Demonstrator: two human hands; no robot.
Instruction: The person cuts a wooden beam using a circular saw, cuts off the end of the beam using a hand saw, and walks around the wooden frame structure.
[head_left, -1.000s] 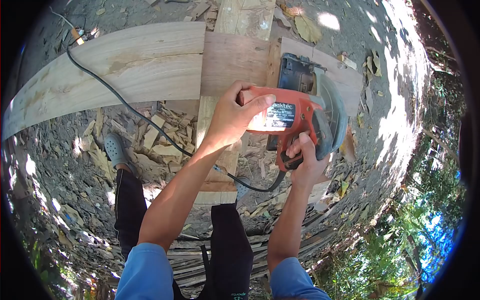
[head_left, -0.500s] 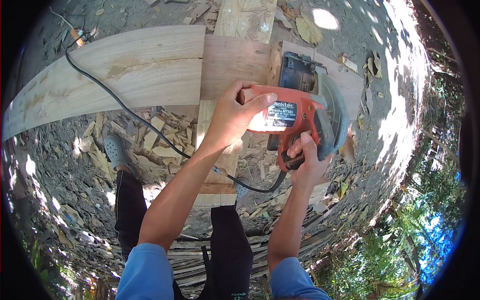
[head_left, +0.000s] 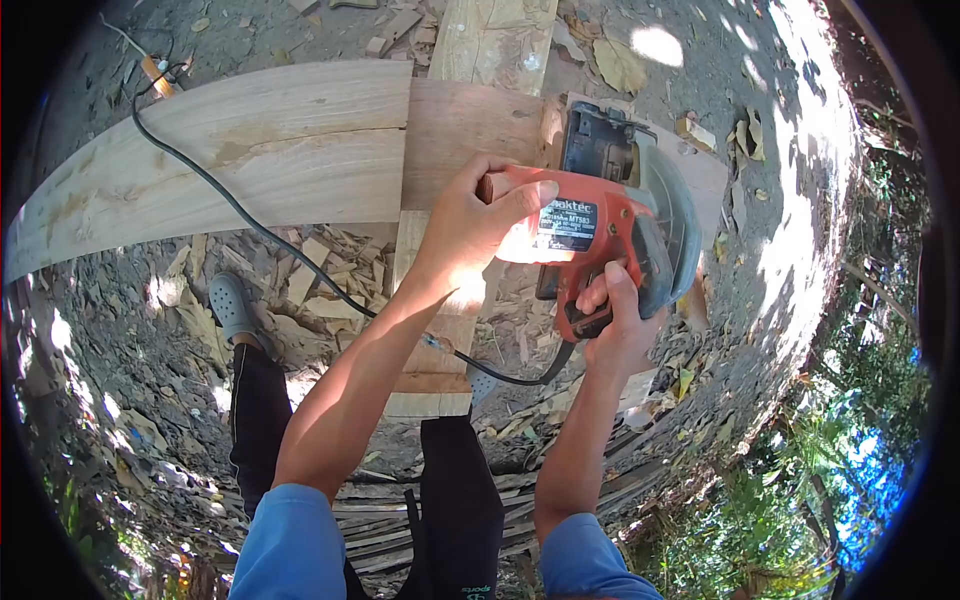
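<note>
A red corded circular saw (head_left: 615, 225) with a grey blade guard rests on the boards, right of the middle. My left hand (head_left: 490, 215) is wrapped round the end of its motor housing, thumb lying beside the label. Around the rear handle, my right hand (head_left: 622, 305) is closed, fingers near the trigger, which they partly hide. Under the saw's dark base plate runs a wooden plank (head_left: 475, 125), which meets a longer, wider board (head_left: 250, 150) on the left. The blade is hidden from this angle.
A black power cord (head_left: 230, 195) loops from the saw's handle across the left board to an orange connector (head_left: 155, 75). A long timber (head_left: 495, 40) lies crosswise under the planks. Wood offcuts (head_left: 320, 280) litter the dirt near my sandalled foot (head_left: 232, 305).
The boards sit slightly lower in the view, a small shift. Both hands keep the same hold on the saw, with little visible movement.
</note>
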